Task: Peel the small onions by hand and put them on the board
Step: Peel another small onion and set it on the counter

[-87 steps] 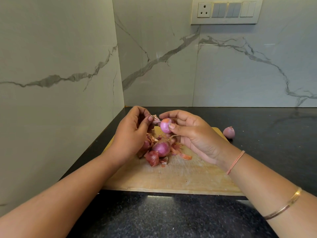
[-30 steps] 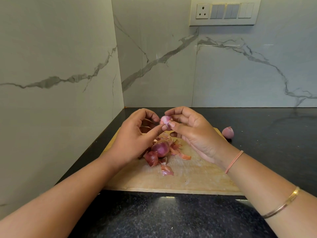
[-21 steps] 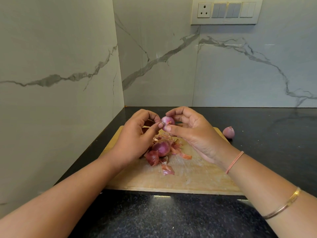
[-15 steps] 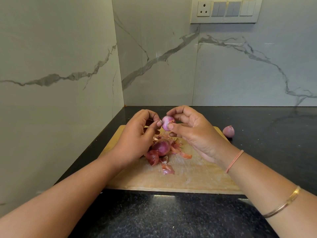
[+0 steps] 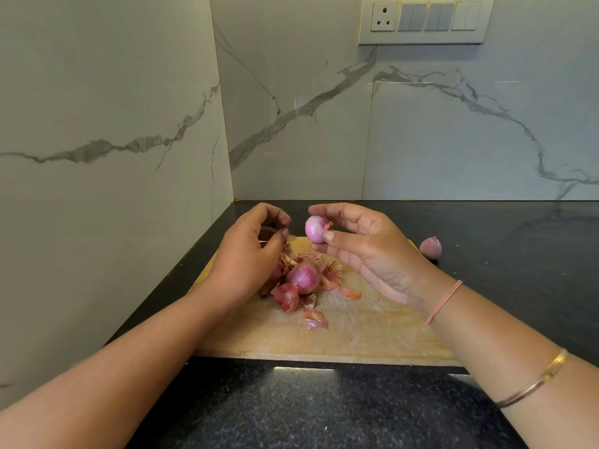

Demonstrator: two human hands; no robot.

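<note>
Pale, grey-veined marble-look walls meet in a corner, the left wall (image 5: 97, 124) and the back wall (image 5: 453, 140), which carries a white switch plate (image 5: 424, 19) with a socket (image 5: 384, 17), above a black speckled tabletop (image 5: 324, 416) with a streak of glare (image 5: 303, 369).

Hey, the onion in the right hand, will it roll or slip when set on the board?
Likely rolls: the onion looks round, the board flat. Possibly slippery: its bared surface looks smooth, and the right hand pinches it with fingertips only.
</note>
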